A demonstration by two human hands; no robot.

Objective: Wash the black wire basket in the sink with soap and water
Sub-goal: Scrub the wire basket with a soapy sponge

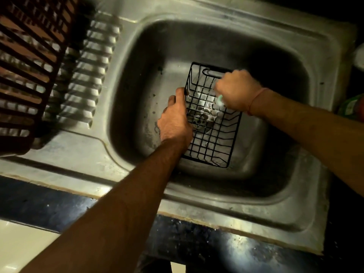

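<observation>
Down in one steel sink (pixel 126 79) lies one black wire basket (pixel 213 123), gridded and wet; my left hand (pixel 174 119) grips its rim, my right hand (pixel 237 89) clutches a green scrubber (pixel 220 100).

Counts, referenced to the sink (pixel 126 79): one black wire basket (pixel 211 134) inside the basin. Two hands in the basin: left hand (pixel 174 121) and right hand (pixel 237 89). One pale scrubber (pixel 220 99) in the basin. One brown slatted rack (pixel 29 62) left of the sink.
</observation>
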